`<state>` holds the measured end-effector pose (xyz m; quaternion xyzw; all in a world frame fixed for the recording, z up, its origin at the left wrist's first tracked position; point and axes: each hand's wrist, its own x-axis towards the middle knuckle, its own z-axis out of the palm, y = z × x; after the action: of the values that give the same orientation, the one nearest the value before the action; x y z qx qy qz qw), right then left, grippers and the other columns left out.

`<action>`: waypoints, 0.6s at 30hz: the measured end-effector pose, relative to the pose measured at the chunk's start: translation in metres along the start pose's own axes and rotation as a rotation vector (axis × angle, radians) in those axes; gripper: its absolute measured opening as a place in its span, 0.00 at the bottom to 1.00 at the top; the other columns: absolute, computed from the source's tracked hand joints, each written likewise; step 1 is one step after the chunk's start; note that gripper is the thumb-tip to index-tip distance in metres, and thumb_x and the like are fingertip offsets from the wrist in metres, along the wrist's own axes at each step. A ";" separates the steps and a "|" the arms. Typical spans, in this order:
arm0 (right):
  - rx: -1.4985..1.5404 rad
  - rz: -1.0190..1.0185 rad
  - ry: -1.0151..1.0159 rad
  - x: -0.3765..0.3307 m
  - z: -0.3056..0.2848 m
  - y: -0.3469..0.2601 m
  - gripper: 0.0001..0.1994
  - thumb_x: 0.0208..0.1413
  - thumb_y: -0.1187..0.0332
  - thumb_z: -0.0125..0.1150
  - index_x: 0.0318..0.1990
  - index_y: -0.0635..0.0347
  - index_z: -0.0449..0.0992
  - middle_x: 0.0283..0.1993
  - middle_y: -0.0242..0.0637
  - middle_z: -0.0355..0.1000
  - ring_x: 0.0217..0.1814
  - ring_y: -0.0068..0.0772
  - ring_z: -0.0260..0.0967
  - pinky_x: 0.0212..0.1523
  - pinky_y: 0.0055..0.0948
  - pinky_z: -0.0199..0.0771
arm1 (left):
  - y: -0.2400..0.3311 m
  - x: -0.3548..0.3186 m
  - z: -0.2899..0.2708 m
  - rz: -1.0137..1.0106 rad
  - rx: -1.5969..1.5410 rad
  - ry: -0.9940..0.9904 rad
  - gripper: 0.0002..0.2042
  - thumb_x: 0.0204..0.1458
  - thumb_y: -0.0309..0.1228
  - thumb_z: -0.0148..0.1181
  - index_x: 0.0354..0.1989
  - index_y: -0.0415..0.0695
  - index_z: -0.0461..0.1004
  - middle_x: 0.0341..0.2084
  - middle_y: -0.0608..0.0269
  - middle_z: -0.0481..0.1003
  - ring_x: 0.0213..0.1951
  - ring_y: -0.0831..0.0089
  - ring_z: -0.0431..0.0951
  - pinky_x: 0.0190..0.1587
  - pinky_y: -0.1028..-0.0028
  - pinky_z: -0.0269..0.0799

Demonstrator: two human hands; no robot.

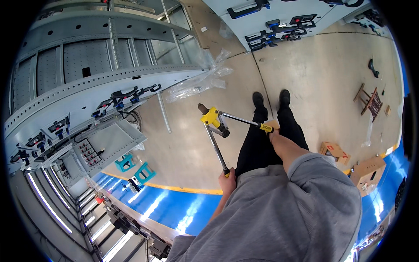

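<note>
A two-handled lever riveter (211,117) with a yellow head and long silver arms is held out in front of my legs. Its handles are spread wide apart, and a dark nose points away toward the upper left. My left hand (227,182) is closed round the grip of the lower handle, close to my waist. Around the yellow-and-black grip of the other handle, my right hand (274,133) is wrapped, in front of my thighs; its fingers are partly hidden. The nose touches nothing.
A large grey metal cabinet frame (104,78) fills the left. Crumpled clear plastic (203,83) lies by its end. Another cabinet (270,26) stands ahead. Teal stools (144,173) are at the lower left; cardboard boxes (367,174) and a small wooden stool (370,101) at the right.
</note>
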<state>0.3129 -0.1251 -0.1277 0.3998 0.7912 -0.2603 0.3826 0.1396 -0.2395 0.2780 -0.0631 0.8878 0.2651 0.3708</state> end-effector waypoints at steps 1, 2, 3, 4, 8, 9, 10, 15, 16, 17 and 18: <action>0.001 -0.006 -0.010 -0.002 -0.002 -0.002 0.15 0.63 0.62 0.54 0.53 0.46 0.83 0.55 0.29 0.80 0.56 0.33 0.78 0.45 0.45 0.77 | -0.002 0.002 -0.001 0.007 0.004 -0.006 0.17 0.58 0.36 0.66 0.22 0.39 0.72 0.15 0.66 0.72 0.18 0.78 0.69 0.23 0.71 0.64; -0.005 -0.009 -0.018 -0.004 -0.004 0.002 0.15 0.63 0.62 0.55 0.53 0.46 0.84 0.55 0.28 0.81 0.56 0.33 0.78 0.44 0.46 0.77 | -0.001 0.001 0.000 0.013 0.001 -0.013 0.17 0.58 0.36 0.66 0.22 0.39 0.72 0.15 0.66 0.72 0.18 0.78 0.69 0.23 0.71 0.64; -0.012 -0.015 -0.025 -0.007 -0.005 0.003 0.15 0.62 0.62 0.55 0.52 0.45 0.84 0.55 0.28 0.81 0.56 0.33 0.79 0.44 0.46 0.77 | 0.001 -0.001 0.000 0.018 -0.002 -0.020 0.17 0.58 0.36 0.66 0.22 0.39 0.72 0.15 0.66 0.72 0.19 0.78 0.69 0.23 0.71 0.64; -0.020 -0.021 -0.038 -0.012 -0.006 0.003 0.15 0.62 0.63 0.55 0.52 0.45 0.84 0.55 0.28 0.81 0.55 0.32 0.79 0.43 0.46 0.78 | 0.002 -0.001 0.000 -0.004 -0.028 -0.031 0.17 0.58 0.36 0.65 0.22 0.39 0.72 0.15 0.66 0.72 0.18 0.78 0.69 0.23 0.71 0.64; -0.056 -0.038 -0.072 -0.017 -0.014 0.008 0.15 0.61 0.64 0.56 0.52 0.45 0.85 0.55 0.28 0.82 0.55 0.32 0.80 0.42 0.47 0.78 | 0.008 -0.004 0.006 -0.016 -0.103 -0.042 0.17 0.58 0.36 0.65 0.22 0.39 0.72 0.14 0.66 0.71 0.18 0.78 0.69 0.23 0.71 0.64; -0.066 -0.039 -0.087 -0.019 -0.016 0.007 0.15 0.61 0.64 0.57 0.52 0.45 0.86 0.54 0.27 0.82 0.54 0.32 0.80 0.41 0.47 0.78 | 0.012 -0.007 0.006 -0.009 -0.109 -0.035 0.17 0.58 0.36 0.65 0.22 0.39 0.72 0.14 0.66 0.71 0.18 0.78 0.69 0.22 0.71 0.64; -0.081 -0.042 -0.100 -0.020 -0.018 0.009 0.15 0.60 0.64 0.57 0.52 0.45 0.86 0.54 0.27 0.82 0.54 0.31 0.80 0.41 0.47 0.78 | 0.015 -0.010 0.007 0.008 -0.104 -0.032 0.17 0.58 0.36 0.65 0.22 0.39 0.72 0.14 0.66 0.71 0.18 0.78 0.70 0.23 0.71 0.64; -0.244 -0.027 -0.251 -0.016 -0.030 0.011 0.16 0.59 0.66 0.58 0.51 0.45 0.87 0.54 0.27 0.83 0.53 0.30 0.81 0.38 0.48 0.79 | 0.023 -0.008 0.012 0.069 -0.107 -0.030 0.17 0.58 0.37 0.65 0.23 0.38 0.73 0.14 0.66 0.72 0.18 0.77 0.71 0.23 0.70 0.66; -0.195 -0.018 -0.279 -0.019 -0.039 0.019 0.15 0.60 0.65 0.57 0.51 0.43 0.87 0.54 0.27 0.83 0.55 0.30 0.81 0.41 0.46 0.80 | 0.023 -0.004 0.011 0.094 -0.110 -0.039 0.17 0.58 0.38 0.65 0.23 0.38 0.73 0.14 0.66 0.72 0.18 0.77 0.72 0.23 0.70 0.66; -0.163 -0.002 -0.310 -0.033 -0.066 0.026 0.15 0.61 0.65 0.56 0.51 0.41 0.87 0.55 0.27 0.83 0.56 0.30 0.80 0.44 0.45 0.82 | 0.025 -0.002 0.011 0.106 -0.108 -0.037 0.17 0.58 0.38 0.65 0.23 0.39 0.73 0.14 0.65 0.72 0.18 0.77 0.72 0.23 0.70 0.66; -0.073 0.095 -0.344 -0.041 -0.094 0.019 0.15 0.58 0.65 0.58 0.48 0.44 0.88 0.51 0.32 0.84 0.55 0.33 0.81 0.44 0.46 0.82 | 0.030 -0.001 0.011 0.124 -0.109 -0.036 0.17 0.58 0.38 0.65 0.23 0.39 0.73 0.13 0.65 0.72 0.17 0.76 0.72 0.23 0.70 0.67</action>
<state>0.3072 -0.0653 -0.0423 0.3720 0.7033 -0.2777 0.5384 0.1382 -0.2083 0.2846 -0.0236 0.8675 0.3366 0.3656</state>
